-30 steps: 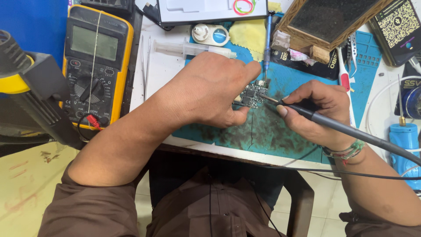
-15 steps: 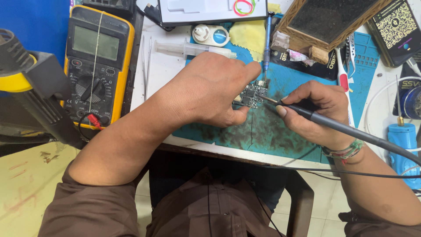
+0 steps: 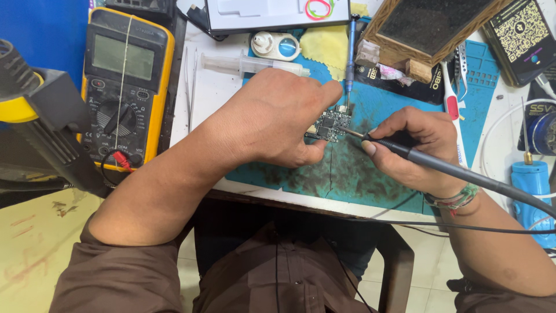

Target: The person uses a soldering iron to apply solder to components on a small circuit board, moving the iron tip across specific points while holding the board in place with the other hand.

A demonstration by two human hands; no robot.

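While pinned by left hand [image 3: 278, 119] fingers, one circuit board [image 3: 329, 125]; one soldering iron [image 3: 440, 165] in right hand [image 3: 414, 148] fingers.

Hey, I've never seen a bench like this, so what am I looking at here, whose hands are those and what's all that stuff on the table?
This is one view from a camera worn on a person's head, looking down at their own two bare hands. The left hand steadies a small dark circuit board on a stained teal work mat. The right hand holds a slim black soldering iron like a pen, its tip at the board. Around them lie a yellow multimeter, a clear plastic syringe, thin metal tweezers, a yellow cloth and a blue bottle.
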